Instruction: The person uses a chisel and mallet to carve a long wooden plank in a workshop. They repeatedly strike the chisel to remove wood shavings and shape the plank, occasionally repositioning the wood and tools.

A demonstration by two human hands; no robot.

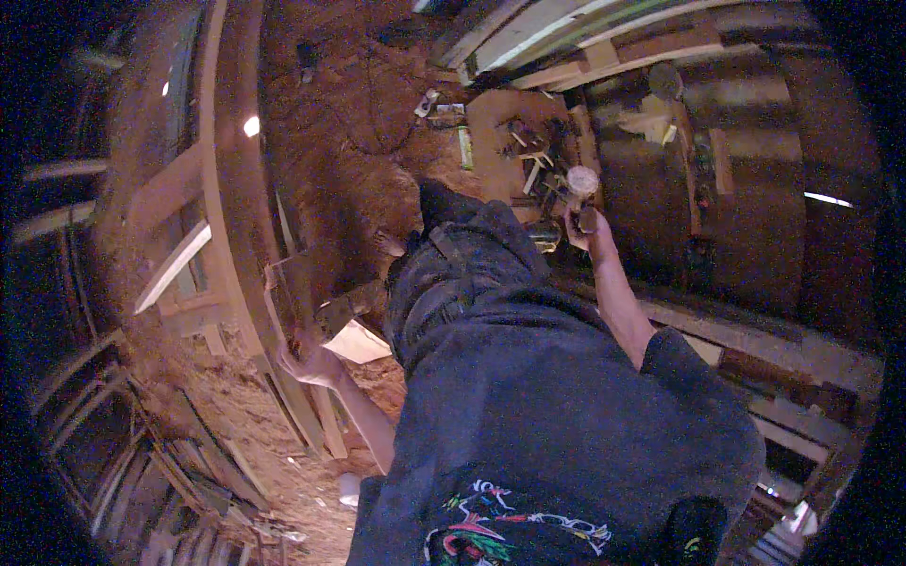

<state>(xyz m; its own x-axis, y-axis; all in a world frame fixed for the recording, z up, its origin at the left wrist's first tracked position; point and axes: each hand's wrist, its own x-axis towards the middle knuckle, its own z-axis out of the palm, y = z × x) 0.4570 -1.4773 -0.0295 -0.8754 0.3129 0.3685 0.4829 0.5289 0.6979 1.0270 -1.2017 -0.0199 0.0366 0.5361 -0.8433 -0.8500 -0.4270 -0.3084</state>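
My left hand [310, 363] is at the lower left with its fingers closed at the near end of a brown board [307, 288], which has a pale edge. The board is dim and partly blurred. Over on the right, my right hand [579, 226] is closed around a small object with a round, whitish end [583, 179]. Its kind is not clear, and the fingers hide the rest of it. A dark brown patch shows against that hand. Just beyond lies a pile of small tools and scraps [530, 146] on a tan sheet [486, 113].
A tall wooden post [231, 189] and framing run along the left. Long boards [566, 66] are stacked at the far right. A cord [363, 146] lies on the wood-chip floor panel [377, 104]. Planks [203, 472] lean at the lower left, near a white cylinder [349, 489].
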